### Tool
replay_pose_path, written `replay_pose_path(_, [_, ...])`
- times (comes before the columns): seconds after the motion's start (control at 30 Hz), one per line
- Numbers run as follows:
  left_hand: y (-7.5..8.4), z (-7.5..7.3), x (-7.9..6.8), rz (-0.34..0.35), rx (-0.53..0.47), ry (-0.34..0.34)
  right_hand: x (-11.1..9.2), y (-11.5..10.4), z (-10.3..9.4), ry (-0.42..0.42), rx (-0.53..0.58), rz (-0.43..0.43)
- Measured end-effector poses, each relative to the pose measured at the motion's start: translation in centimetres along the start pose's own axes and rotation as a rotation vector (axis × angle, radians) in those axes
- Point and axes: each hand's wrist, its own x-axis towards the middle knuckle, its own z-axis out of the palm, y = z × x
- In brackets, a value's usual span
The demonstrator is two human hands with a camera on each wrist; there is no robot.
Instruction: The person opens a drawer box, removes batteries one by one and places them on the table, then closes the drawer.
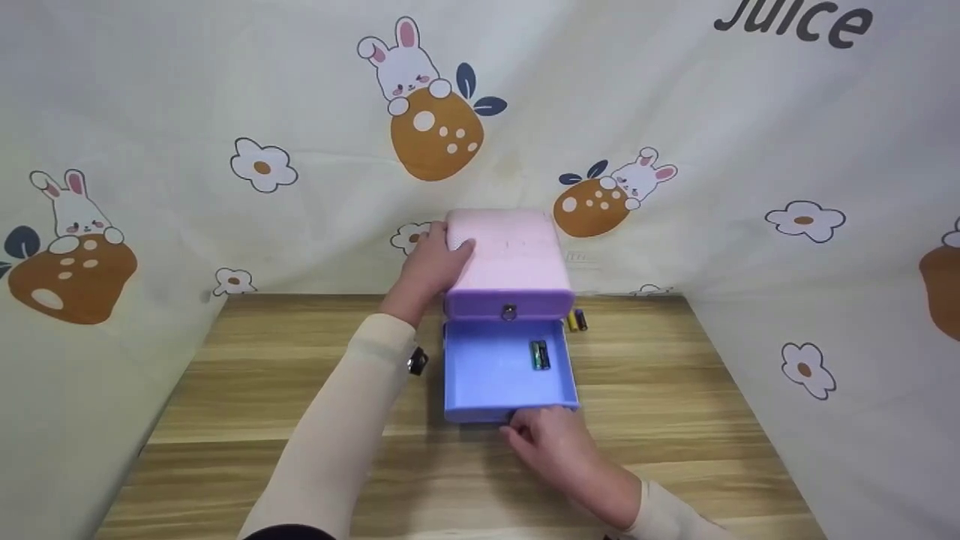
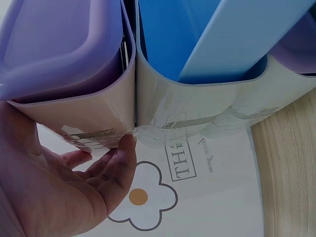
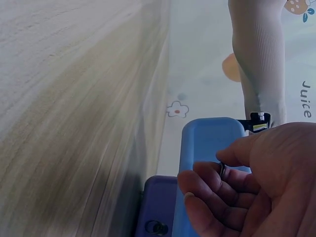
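A small drawer unit [image 1: 510, 251] with a pale pink shell stands on the table. Its blue drawer [image 1: 495, 375] is pulled out, and two dark green batteries [image 1: 540, 355] lie inside toward the right. My left hand [image 1: 437, 259] grips the upper left side of the shell, thumb on top. From the left wrist view, the fingers [image 2: 121, 165] curl against the pink side. At the blue drawer's front, my right hand [image 1: 555, 442] pinches a dark ring pull [image 3: 222, 170] between thumb and curled fingers. Above the blue drawer, a purple drawer [image 1: 487, 305] sits closed.
Yellow and dark batteries [image 1: 577, 320] lie on the wooden table [image 1: 660, 420], just right of the unit. Another purple drawer [image 3: 157, 207] with a ring pull shows beside the blue one. Behind stands a patterned cloth [image 1: 315, 225] with rabbits and flowers.
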Motion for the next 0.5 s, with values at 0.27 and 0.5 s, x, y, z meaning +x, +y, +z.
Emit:
replay_pose_path(0.27, [0.05, -0.1, -0.12, 0.003, 0.012, -0.002, -0.3, -0.04, 0.11, 0.069, -0.044, -0.053])
replay_pose_path(0.5, [-0.08, 0.09, -0.03, -0.004, 0.009, 0.003, -0.73, -0.46, -0.54, 0.15, -0.092, -0.116])
